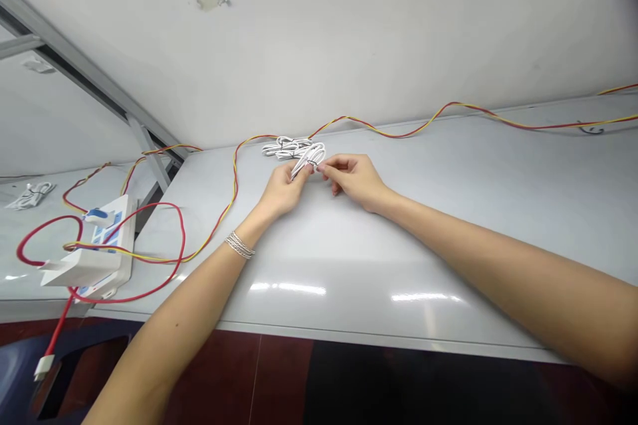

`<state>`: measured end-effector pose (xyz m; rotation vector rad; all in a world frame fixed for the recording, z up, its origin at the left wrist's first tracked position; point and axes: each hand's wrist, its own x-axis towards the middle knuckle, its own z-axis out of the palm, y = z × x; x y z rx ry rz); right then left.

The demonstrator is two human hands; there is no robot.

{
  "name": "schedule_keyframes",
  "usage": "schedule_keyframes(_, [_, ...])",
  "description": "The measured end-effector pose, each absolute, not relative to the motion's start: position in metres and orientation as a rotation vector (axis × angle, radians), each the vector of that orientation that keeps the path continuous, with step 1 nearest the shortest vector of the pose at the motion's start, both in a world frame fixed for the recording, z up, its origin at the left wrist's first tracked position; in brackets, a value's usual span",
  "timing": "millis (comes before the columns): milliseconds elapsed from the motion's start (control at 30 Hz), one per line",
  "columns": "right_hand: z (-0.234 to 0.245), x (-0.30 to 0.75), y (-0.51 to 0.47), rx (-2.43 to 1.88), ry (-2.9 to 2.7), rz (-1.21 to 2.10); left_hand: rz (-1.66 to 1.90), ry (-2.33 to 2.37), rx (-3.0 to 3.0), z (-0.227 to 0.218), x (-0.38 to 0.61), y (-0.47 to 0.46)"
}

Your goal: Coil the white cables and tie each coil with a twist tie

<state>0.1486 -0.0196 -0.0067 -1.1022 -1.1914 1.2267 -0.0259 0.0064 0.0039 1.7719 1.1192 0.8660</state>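
My left hand (285, 187) is closed around a coiled white cable (314, 154), its thumb along the bundle near a dark tie. The loops stick out beyond the fingers. To the right of it, my right hand (355, 179) pinches at the dark tie on this cable, thumb and index finger together; the tie's end at the fingertips is too small to see clearly. More bundled white cables (282, 148), with dark ties too, lie on the grey tabletop (399, 252) just behind the left hand.
A twisted red-and-yellow wire (379, 129) runs along the wall and down to a white power strip (124, 239) at left. A white charger (82, 267) and looped red cable (182, 232) are there. Another white cable bundle (32, 194) lies far left. A metal frame (94, 76) stands behind.
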Motion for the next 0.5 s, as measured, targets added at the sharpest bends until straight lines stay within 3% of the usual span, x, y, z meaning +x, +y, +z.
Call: schedule_keyframes(500, [-0.003, 0.149, -0.02, -1.067, -1.191, 1.266, 0.896, 1.226, 1.449, 0.011, -0.022, 0.005])
